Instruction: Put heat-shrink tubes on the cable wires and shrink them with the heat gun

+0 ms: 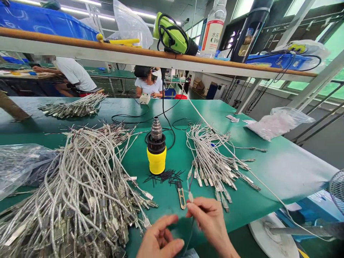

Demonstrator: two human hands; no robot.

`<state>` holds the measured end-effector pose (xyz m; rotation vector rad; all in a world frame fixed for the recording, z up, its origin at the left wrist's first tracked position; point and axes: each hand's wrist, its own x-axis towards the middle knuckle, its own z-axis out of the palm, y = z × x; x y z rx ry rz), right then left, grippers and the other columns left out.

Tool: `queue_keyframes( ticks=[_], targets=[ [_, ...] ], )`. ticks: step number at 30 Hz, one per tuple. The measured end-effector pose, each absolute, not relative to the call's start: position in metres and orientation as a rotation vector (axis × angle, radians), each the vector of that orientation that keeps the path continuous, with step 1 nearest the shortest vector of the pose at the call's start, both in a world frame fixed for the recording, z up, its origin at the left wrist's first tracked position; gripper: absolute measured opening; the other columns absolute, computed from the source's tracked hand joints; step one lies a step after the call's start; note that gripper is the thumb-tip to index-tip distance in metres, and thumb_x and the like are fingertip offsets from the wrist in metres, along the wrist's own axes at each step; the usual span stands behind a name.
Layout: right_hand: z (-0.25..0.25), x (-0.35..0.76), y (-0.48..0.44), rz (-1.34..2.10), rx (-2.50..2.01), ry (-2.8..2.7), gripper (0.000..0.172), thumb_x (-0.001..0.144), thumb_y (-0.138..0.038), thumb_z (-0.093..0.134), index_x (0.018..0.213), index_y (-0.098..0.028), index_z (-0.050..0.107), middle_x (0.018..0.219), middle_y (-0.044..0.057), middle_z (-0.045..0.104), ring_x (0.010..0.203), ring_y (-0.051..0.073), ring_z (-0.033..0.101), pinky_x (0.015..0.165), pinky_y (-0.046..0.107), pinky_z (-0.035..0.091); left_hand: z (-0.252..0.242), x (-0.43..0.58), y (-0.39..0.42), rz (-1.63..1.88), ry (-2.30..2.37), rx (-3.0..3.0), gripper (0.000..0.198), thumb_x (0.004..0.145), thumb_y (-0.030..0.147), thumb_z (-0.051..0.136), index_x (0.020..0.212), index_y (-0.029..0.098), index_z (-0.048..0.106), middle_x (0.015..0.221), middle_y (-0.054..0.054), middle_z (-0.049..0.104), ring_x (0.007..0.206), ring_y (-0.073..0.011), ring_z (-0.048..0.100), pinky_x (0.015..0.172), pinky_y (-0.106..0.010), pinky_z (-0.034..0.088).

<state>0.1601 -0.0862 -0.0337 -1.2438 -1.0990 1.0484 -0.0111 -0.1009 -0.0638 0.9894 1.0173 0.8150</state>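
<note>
My right hand (pixel 211 219) pinches a thin cable (pixel 190 196) near its stripped end. Fine wires, one of them reddish, stick up from that end, and the rest of the cable hangs below my fingers. Beside it my left hand (pixel 160 239) is empty, its thumb and fingers apart and curved. Just beyond my hands lie thread snips (pixel 181 196) and a scatter of short black tubes (pixel 169 176). A yellow heat gun (pixel 157 160) stands behind them, its metal nozzle pointing up.
Piles of USB cables lie left (pixel 88 186) and right (pixel 209 157), with another bundle (pixel 76 106) farther back. A white cord (pixel 249 170) crosses the green table's right side. Overhead runs a shelf (pixel 120 51) with a bottle (pixel 213 30). Two people sit beyond.
</note>
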Motion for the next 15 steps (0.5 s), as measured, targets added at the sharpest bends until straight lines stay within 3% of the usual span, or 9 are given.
queue_keyframes(
  ticks=[2,6,10,12,14,15],
  targets=[
    [-0.032,0.142,-0.098,0.988,-1.237,-1.207,0.025,0.073,-0.024,0.07,0.05,-0.016,0.068,0.043,-0.002,0.055,0.042,0.007,0.041,0.043,0.02,0.029,-0.045,-0.012,-0.093,1.006,0.985,1.028,0.039,0.063,0.036,0.077,0.098,0.022,0.071,0.091,-0.005,0.061,0.06,-0.0109,0.045,0.055,-0.023,0.037],
    [-0.043,0.116,-0.113,0.905,-1.214,-1.319,0.025,0.074,-0.024,0.067,0.05,-0.016,0.066,0.042,-0.002,0.053,0.041,0.008,0.039,0.043,0.023,0.026,-0.019,-0.014,-0.085,1.131,0.958,1.086,0.007,0.07,0.028,0.072,0.074,0.023,0.075,0.077,-0.003,0.06,0.068,-0.0141,0.051,0.062,-0.024,0.042],
    [-0.054,0.113,-0.119,0.844,-1.216,-1.484,0.021,0.076,-0.025,0.066,0.057,-0.017,0.067,0.041,-0.003,0.052,0.038,0.009,0.042,0.039,0.021,0.031,-0.014,-0.017,-0.088,1.121,1.05,1.136,0.021,0.074,0.027,0.068,0.055,0.019,0.07,0.06,-0.001,0.057,0.063,-0.0143,0.05,0.06,-0.023,0.04],
    [-0.051,0.119,-0.12,0.721,-1.23,-1.629,0.012,0.075,-0.026,0.067,0.078,-0.015,0.069,0.054,0.001,0.063,0.036,0.009,0.045,0.035,0.019,0.036,-0.014,-0.019,-0.089,1.106,1.09,1.116,0.024,0.074,0.029,0.067,0.053,0.018,0.067,0.058,0.0,0.054,0.06,-0.0136,0.048,0.059,-0.024,0.038],
    [-0.04,0.125,-0.118,0.49,-1.223,-1.796,0.035,0.077,-0.024,0.066,0.109,-0.011,0.06,0.086,0.012,0.072,0.039,0.01,0.053,0.036,0.019,0.044,-0.014,-0.021,-0.089,1.079,1.107,1.094,0.027,0.073,0.031,0.067,0.051,0.017,0.063,0.058,0.0,0.052,0.059,-0.0135,0.046,0.059,-0.024,0.037],
    [-0.032,0.128,-0.116,0.342,-1.19,-1.898,0.045,0.078,-0.022,0.064,0.12,-0.01,0.053,0.101,0.018,0.07,0.044,0.012,0.058,0.038,0.02,0.048,-0.013,-0.022,-0.089,1.06,1.109,1.09,0.029,0.073,0.032,0.066,0.05,0.016,0.061,0.057,0.001,0.051,0.059,-0.0135,0.045,0.058,-0.024,0.036]
  ],
)
